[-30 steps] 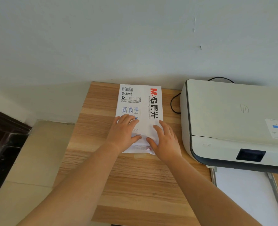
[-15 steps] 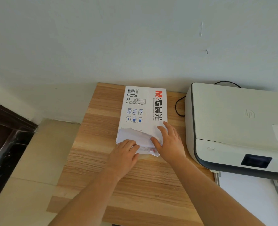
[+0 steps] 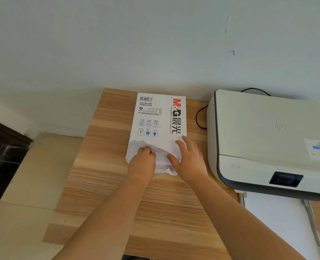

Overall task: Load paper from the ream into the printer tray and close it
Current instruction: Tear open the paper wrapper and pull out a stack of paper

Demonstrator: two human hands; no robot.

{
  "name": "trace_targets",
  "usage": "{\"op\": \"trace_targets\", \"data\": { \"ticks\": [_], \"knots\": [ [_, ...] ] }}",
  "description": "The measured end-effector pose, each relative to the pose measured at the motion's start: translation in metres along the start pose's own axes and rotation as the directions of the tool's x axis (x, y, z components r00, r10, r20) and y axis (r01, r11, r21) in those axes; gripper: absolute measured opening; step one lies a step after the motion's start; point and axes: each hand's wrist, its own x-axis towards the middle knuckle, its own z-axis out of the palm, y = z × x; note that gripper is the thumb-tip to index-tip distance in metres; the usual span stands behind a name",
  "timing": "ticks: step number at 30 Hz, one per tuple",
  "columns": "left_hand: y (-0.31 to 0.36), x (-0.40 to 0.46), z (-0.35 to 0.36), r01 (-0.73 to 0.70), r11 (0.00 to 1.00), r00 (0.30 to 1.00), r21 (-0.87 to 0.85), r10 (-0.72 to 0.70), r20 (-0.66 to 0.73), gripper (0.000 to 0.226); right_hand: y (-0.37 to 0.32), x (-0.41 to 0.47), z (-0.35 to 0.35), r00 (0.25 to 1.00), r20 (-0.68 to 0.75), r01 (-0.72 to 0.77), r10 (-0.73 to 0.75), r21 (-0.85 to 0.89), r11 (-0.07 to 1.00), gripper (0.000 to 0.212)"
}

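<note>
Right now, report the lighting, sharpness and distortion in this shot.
Head view: soft even daylight, no harsh glare; faint shadows under both hands on the paper ream; ream print readable, printer label blurred; wide-angle bending curves the desk edges and wall line.

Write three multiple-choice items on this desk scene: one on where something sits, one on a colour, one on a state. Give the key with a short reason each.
1. Where is the paper ream relative to the printer?
A. On top of it
B. To its left on the desk
C. Inside its tray

2. What colour are the letters "M&G" on the ream's wrapper?
A. Red and black
B. Green
C. Yellow

3. What state is the printer tray in?
A. Pulled out
C. Removed and on the floor
B. Shut flush

Key: 1 B, the ream lies on the wood beside the printer. 2 A, a red M, black G. 3 A, the tray juts out under the printer's front.
</note>
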Motion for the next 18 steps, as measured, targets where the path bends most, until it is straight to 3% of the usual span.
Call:
{"op": "trace_targets", "data": {
  "ticks": [8,18],
  "knots": [
    [-0.002,0.005,-0.009,-0.028,0.994,0.997,0.103,0.020,0.080,0.026,0.000,0.002,-0.001,1.000,0.019,-0.008,0.008,-0.008,1.000,0.059],
    [-0.002,0.005,-0.019,-0.047,0.993,0.988,0.107,0.030,0.154,0.030,-0.001,0.000,-0.004,1.000,0.019,-0.006,0.006,0.005,1.000,0.058]
  ]
}}
